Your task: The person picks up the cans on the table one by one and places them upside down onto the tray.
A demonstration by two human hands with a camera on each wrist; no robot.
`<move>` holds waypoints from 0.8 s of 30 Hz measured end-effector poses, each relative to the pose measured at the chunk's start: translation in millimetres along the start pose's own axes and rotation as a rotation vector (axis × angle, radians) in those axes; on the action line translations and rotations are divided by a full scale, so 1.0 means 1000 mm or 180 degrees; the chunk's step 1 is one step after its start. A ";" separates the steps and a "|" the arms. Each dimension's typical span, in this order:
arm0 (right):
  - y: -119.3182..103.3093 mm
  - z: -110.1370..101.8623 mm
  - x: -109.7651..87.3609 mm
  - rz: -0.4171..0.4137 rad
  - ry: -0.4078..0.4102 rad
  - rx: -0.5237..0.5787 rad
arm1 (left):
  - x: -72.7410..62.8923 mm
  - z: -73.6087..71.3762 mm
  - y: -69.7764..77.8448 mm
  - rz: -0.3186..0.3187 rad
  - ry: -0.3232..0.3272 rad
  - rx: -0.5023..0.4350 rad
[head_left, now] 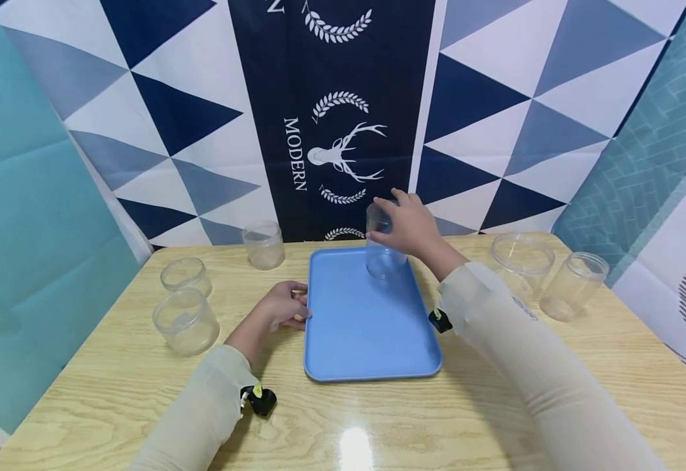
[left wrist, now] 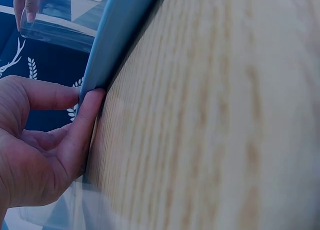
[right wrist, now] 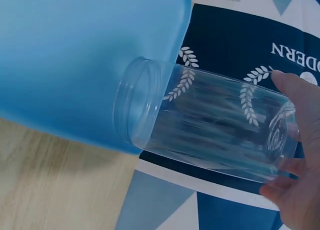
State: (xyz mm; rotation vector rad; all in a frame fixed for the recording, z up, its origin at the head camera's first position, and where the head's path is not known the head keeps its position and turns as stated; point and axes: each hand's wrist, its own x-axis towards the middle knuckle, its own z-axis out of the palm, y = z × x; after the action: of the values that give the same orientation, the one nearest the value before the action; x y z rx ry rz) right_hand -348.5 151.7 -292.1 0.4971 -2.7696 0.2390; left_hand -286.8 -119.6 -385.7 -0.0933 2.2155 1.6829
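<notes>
A blue tray lies on the wooden table. My left hand pinches its left rim; in the left wrist view the thumb and a finger meet on the tray edge. At the tray's far right corner, my right hand grips a tall clear jar near its upper end. The right wrist view shows the jar upside down, its threaded mouth toward the tray and its base between the fingers. Whether the mouth touches the tray I cannot tell.
Left of the tray stand three clear jars: a far one, a middle one and a near one. To the right are a wide clear jar and a taller clear jar. A patterned cloth hangs behind the table.
</notes>
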 end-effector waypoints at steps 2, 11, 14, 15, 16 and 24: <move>0.001 0.002 -0.003 -0.0052 0.0142 0.0057 | 0.000 0.000 -0.001 -0.0019 0.0001 -0.0004; 0.001 0.005 -0.020 -0.0373 0.0736 0.0223 | 0.000 0.001 0.001 0.0021 0.0026 0.0032; 0.001 0.004 -0.027 -0.0459 0.0876 0.0273 | 0.001 0.002 0.001 0.0033 -0.0005 0.0044; 0.001 0.005 -0.029 -0.0490 0.0918 0.0278 | 0.001 0.002 0.001 0.0040 -0.0017 0.0049; 0.001 0.005 -0.032 -0.0537 0.0973 0.0293 | 0.002 0.002 0.001 0.0044 -0.0022 0.0055; -0.001 0.010 -0.049 -0.0994 0.1501 0.0337 | 0.002 -0.002 -0.003 0.0188 -0.0062 0.0189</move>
State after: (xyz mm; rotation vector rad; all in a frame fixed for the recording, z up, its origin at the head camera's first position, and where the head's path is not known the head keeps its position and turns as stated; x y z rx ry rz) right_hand -307.1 163.9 -317.5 0.7775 -2.1971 0.3747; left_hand -288.5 -121.5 -388.5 0.0037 2.2726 1.6397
